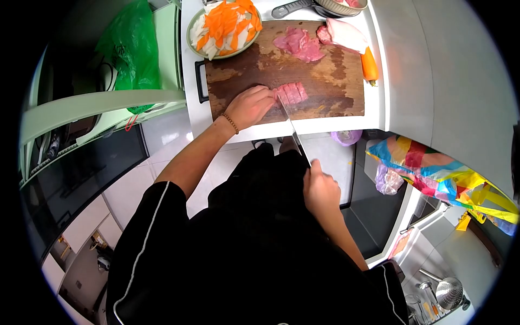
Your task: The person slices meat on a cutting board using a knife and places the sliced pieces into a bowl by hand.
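Observation:
My right hand (321, 188) is closed round the handle of a kitchen knife (296, 135). The blade points away from me, its front part at the left end of a strip of raw meat (292, 93) cut into several pieces. My left hand (253, 105), with a beaded bracelet on the wrist, has its fingers bunched on the meat's left end, right beside the blade. Both rest on a wooden cutting board (336, 103) with a black handle. Farther back on the board lie a pile of thin meat slices (299, 44) and a larger chunk of meat with pale fat (346, 35).
A green-rimmed plate (216, 57) of sliced carrot and white slices overlaps the board's back left corner. A carrot (369, 66) lies at the right edge. Behind is a pan handle (292, 7). A green plastic bag (132, 49) hangs left; a colourful bag (433, 168) is right.

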